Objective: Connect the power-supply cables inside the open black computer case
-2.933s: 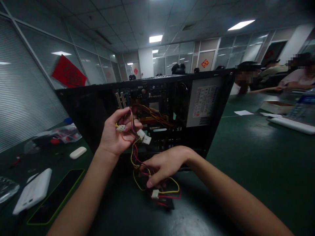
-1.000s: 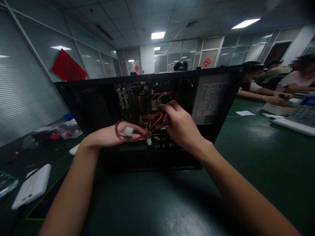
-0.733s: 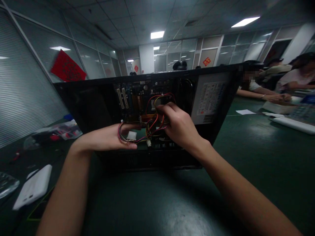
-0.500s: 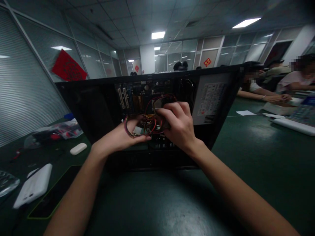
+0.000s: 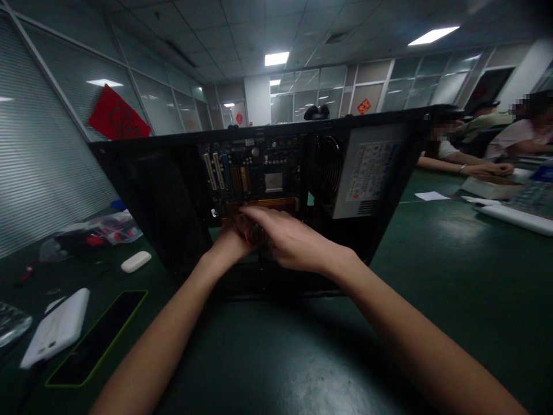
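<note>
A black computer case (image 5: pixel 259 282) stands upright on the green table, its open side toward me. Inside it are the motherboard (image 5: pixel 259 155), a fan (image 5: pixel 329 170) and a silver power supply (image 5: pixel 375 173) at the upper right. My left hand (image 5: pixel 231 241) and my right hand (image 5: pixel 294 239) meet low in the case, below the motherboard's silver chip (image 5: pixel 273 182). Between them is a bunch of coloured cables (image 5: pixel 254 233), mostly covered by my fingers. Both hands are closed around it. The left fingertips are hidden behind the right hand.
To the left lie a phone with a green edge (image 5: pixel 97 340), a white power bank (image 5: pixel 56 328), a small white case (image 5: pixel 136 262) and a plastic bag (image 5: pixel 93 233). On the right are a paper slip (image 5: pixel 431 196) and a box (image 5: pixel 492 187). Other people sit at the far right.
The cables, spread in loops before, are now gathered low between my hands. My right hand has moved down and left, uncovering the motherboard's chip. My left hand has moved slightly right.
</note>
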`<state>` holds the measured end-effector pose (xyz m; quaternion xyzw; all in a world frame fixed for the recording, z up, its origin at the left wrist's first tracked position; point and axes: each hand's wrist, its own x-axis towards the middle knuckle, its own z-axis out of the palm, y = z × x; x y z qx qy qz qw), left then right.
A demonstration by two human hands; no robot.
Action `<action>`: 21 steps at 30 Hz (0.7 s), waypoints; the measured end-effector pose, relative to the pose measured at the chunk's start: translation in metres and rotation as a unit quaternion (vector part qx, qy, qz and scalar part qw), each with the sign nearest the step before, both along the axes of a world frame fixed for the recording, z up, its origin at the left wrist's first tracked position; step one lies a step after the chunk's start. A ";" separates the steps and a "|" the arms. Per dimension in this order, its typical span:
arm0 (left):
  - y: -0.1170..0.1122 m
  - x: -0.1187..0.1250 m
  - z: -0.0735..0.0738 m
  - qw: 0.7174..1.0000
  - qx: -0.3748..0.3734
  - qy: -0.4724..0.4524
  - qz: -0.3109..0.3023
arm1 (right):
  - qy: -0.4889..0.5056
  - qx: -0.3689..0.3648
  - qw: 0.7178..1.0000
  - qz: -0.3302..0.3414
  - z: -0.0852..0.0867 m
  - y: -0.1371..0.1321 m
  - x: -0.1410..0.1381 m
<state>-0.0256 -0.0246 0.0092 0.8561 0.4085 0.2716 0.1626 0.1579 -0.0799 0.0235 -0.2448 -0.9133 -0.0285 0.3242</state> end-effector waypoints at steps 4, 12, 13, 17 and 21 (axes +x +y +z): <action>0.011 -0.003 -0.010 0.997 0.052 -0.009 0.056 | -0.034 -0.009 0.999 -0.029 -0.003 -0.002 -0.005; 0.014 0.001 -0.008 0.994 -0.051 -0.090 -0.037 | -0.103 -0.010 0.984 -0.148 0.002 0.003 0.006; 0.013 0.000 -0.005 0.991 -0.078 -0.096 -0.055 | -0.119 -0.016 0.979 -0.167 0.005 0.001 0.009; 0.006 -0.001 0.005 0.970 -0.201 -0.085 -0.108 | -0.178 -0.088 0.949 -0.245 0.011 -0.004 0.022; -0.001 0.003 0.007 0.965 -0.215 -0.083 -0.124 | -0.230 -0.192 0.899 -0.318 -0.002 0.010 0.039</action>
